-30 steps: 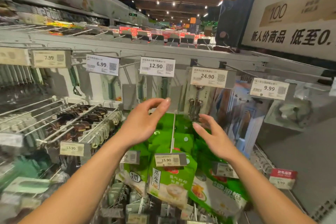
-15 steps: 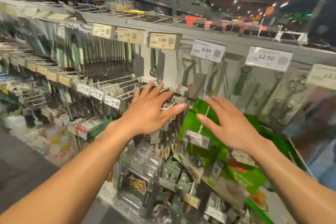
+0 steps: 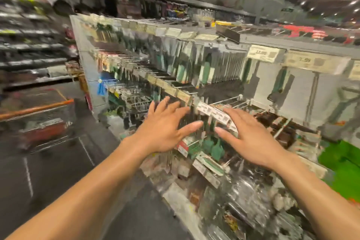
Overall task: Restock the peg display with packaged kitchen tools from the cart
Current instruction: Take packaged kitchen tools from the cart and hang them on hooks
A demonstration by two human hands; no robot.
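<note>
The peg display point(image 3: 214, 76) runs across the right half of the blurred view, hung with rows of packaged kitchen tools, several with green handles. My left hand point(image 3: 165, 128) and my right hand point(image 3: 251, 138) are both held out in front of its middle rows, fingers spread, holding nothing. Neither hand clearly touches a hook or package. A shopping cart point(image 3: 39, 121) with an orange rim and red contents stands in the aisle at the left, well away from both hands.
Price tags point(image 3: 263, 53) hang along the top rail. Green packages point(image 3: 342, 158) sit at the right edge. Clear blister packs point(image 3: 243, 197) fill the low hooks. Dark shelving point(image 3: 29, 48) lines the far left across a dark floor point(image 3: 58, 177).
The view has swung left along the display, bringing the cart into sight and pushing the green packages to the right edge. Both hands stay open and empty in front of me.
</note>
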